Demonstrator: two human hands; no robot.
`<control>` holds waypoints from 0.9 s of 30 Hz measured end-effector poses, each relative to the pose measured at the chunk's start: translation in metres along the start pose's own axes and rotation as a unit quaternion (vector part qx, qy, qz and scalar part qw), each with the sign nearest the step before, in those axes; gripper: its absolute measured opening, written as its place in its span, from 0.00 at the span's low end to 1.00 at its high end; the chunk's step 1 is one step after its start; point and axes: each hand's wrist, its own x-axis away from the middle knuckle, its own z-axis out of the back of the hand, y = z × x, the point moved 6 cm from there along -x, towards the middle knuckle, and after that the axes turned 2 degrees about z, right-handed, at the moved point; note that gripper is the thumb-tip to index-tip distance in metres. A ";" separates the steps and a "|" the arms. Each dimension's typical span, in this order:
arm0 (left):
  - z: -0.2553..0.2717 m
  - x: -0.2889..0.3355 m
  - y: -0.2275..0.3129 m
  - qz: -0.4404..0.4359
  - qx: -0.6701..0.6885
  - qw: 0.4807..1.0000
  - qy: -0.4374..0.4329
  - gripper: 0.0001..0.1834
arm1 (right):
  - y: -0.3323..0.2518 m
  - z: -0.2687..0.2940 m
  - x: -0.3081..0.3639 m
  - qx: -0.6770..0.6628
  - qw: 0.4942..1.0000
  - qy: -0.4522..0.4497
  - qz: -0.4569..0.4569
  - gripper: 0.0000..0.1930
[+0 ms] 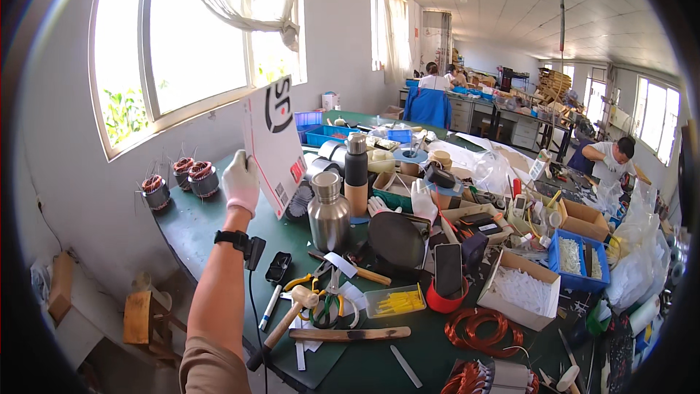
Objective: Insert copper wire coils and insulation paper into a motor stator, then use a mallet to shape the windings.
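My left hand [241, 182], in a white glove, is raised over the left part of the bench and closed on the edge of a flat white cardboard envelope [271, 149]. The envelope stands upright, with black and red print on its face. A black band with a small box and cable circles my left wrist. Just right of the envelope stand a steel bottle [329, 215] and a black flask [356, 168]. Copper-wound motor stators [203, 179] sit on the bench left of my hand. My right hand is not in view.
On the green bench [189, 230] lie a wooden mallet [292, 314], pliers [328, 303], a tub of yellow pieces [396, 300], copper wire coils [483, 332] and white gloves [423, 201]. Cartons and a blue bin [578, 260] crowd the right. A co-worker [612, 160] sits at far right.
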 end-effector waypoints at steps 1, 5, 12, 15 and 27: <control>-0.016 0.008 -0.004 0.005 -0.013 1.000 -0.018 0.11 | -0.001 -0.001 -0.001 0.005 1.000 -0.010 0.005 0.10; -0.072 0.027 -0.005 0.042 -0.031 0.992 -0.114 0.12 | -0.005 -0.002 -0.003 0.021 1.000 0.002 0.001 0.10; -0.131 0.007 0.023 0.003 0.015 0.990 -0.142 0.23 | -0.004 -0.007 -0.004 0.035 0.999 0.006 0.009 0.09; -0.143 0.015 0.012 0.007 0.022 0.980 -0.199 0.25 | -0.005 -0.003 -0.003 0.040 0.999 0.004 0.016 0.09; -0.120 0.092 -0.041 0.074 0.135 0.970 -0.190 0.22 | -0.008 0.000 -0.012 0.017 1.000 0.010 0.014 0.09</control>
